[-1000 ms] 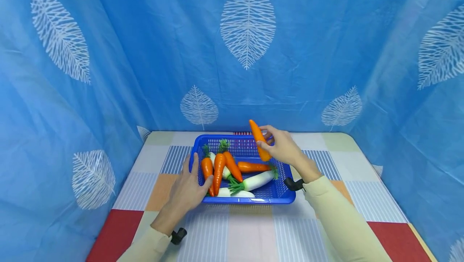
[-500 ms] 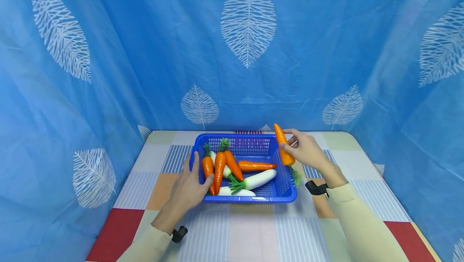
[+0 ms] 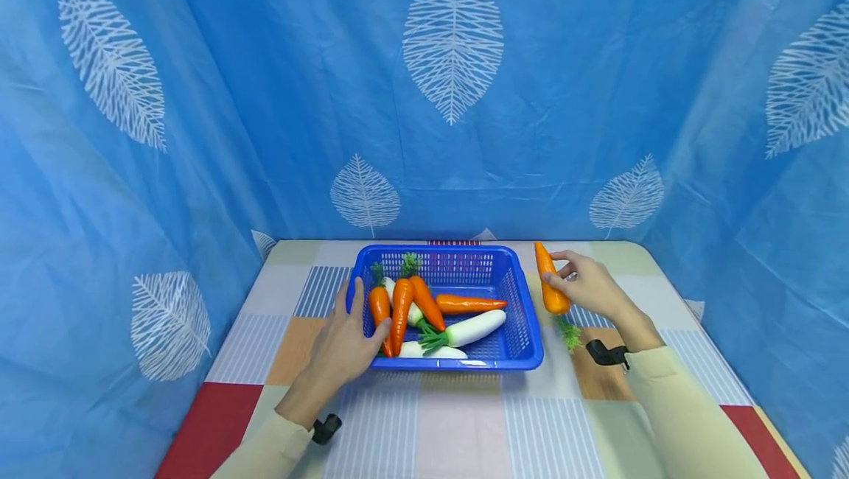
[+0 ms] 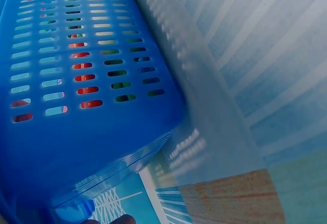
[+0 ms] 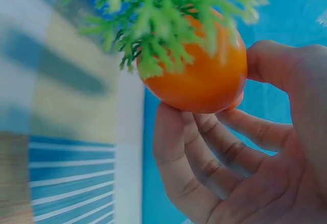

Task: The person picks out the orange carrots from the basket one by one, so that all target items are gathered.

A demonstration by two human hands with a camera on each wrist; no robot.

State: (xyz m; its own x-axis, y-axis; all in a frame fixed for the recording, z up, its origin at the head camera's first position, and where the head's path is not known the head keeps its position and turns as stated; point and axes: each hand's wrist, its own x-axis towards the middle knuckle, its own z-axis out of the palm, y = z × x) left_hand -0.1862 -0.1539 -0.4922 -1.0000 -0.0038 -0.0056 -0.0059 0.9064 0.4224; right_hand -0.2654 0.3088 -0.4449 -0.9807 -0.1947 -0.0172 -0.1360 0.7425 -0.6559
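In the head view, my right hand (image 3: 587, 286) pinches an orange carrot (image 3: 550, 284) above the table, just right of the blue basket (image 3: 458, 365). The carrot's tip points up and its green leaves (image 3: 569, 333) hang below. From the right wrist, the carrot (image 5: 199, 75) shows between thumb and fingertips, its leaves partly covering it. My left hand (image 3: 348, 339) rests at the basket's left rim, fingers fairly straight and thumb spread. In the left wrist view only dark fingertips (image 4: 122, 219) appear beside the basket (image 4: 92, 142); most of that hand is hidden.
Inside the basket lie several carrots (image 3: 401, 309) and white radishes (image 3: 476, 326) with green tops. A checked cloth (image 3: 458, 427) covers the table. Blue curtains (image 3: 451, 169) with white leaf prints hang behind it and at both sides.
My right hand has carried the carrot from above the basket rightward, past its right rim, and slightly lower. The left hand and the basket have stayed nearly still.
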